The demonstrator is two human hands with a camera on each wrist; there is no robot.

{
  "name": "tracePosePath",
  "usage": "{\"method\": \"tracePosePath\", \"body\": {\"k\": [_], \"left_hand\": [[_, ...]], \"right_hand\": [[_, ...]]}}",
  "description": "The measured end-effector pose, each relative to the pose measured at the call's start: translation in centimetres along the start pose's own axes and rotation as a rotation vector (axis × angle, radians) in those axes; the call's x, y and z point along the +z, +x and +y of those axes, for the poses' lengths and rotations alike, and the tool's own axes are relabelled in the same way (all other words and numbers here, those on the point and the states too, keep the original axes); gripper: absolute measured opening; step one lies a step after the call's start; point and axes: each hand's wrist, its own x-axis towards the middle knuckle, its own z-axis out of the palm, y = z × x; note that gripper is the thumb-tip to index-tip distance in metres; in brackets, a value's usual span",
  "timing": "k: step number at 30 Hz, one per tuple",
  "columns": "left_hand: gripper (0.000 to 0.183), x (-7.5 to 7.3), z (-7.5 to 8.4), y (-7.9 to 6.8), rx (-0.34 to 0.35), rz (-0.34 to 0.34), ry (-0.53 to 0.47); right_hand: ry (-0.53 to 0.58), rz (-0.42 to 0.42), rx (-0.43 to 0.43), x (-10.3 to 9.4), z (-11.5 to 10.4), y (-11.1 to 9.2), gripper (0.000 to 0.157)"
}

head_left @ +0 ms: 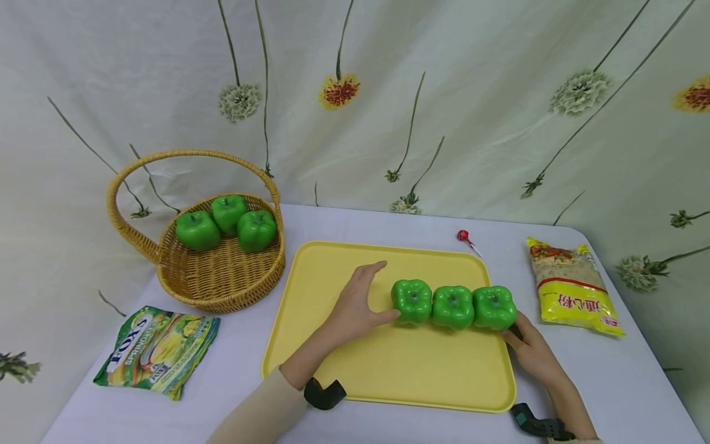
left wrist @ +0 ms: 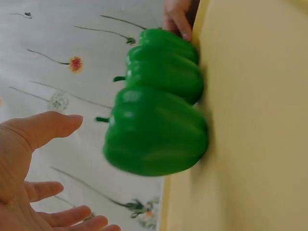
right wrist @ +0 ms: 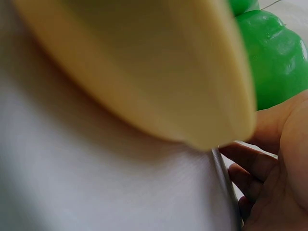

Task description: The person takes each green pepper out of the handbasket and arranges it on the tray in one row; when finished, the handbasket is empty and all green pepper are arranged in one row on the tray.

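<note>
Three green bell peppers stand in a touching row on a yellow tray (head_left: 388, 376): a left one (head_left: 412, 301), a middle one (head_left: 453, 307) and a right one (head_left: 494, 308). My left hand (head_left: 355, 308) is over the tray, thumb and fingers spread, just left of the row. In the left wrist view, a gap shows between its thumb (left wrist: 53, 129) and the nearest pepper (left wrist: 154, 134). My right hand (head_left: 534, 354) is at the tray's right rim, its fingers against or close beside the right pepper. The rim hides part of that hand in the right wrist view.
A wicker basket (head_left: 222, 302) with a tall handle holds three more green peppers at the back left. A green FOX'S bag (head_left: 158, 348) lies in front of it. A red lollipop (head_left: 463, 236) lies behind the tray, and a yellow packet (head_left: 574, 287) on the right.
</note>
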Motion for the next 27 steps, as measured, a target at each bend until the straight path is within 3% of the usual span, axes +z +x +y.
{"method": "tracePosePath", "body": {"k": [5,8,12,16,21,27], "left_hand": [[0.085,-5.1,-0.4,0.1,0.071,0.086,-0.016],[0.083,-8.6,-1.3,0.1,0.078,0.169,-0.035],[0.081,-13.0,-2.8,0.4,0.017,0.336,-0.072],[0.083,-16.4,-4.6,1.2,-0.057,0.505,-0.079],[0.083,-18.7,-6.9,2.2,-0.119,0.604,-0.068],[0.084,-18.8,-10.2,2.8,-0.183,0.64,-0.077]], "right_hand": [[-0.006,-0.002,0.013,0.1,0.1,0.0,0.054],[-0.004,-0.008,0.02,0.1,0.1,0.0,0.054],[-0.01,-0.01,0.026,0.0,0.1,0.1,0.054],[-0.013,-0.001,0.019,-0.1,0.2,0.1,0.053],[-0.006,0.001,0.011,-0.1,0.2,0.1,0.053],[-0.003,-0.006,0.015,0.0,0.1,0.1,0.054]]}}
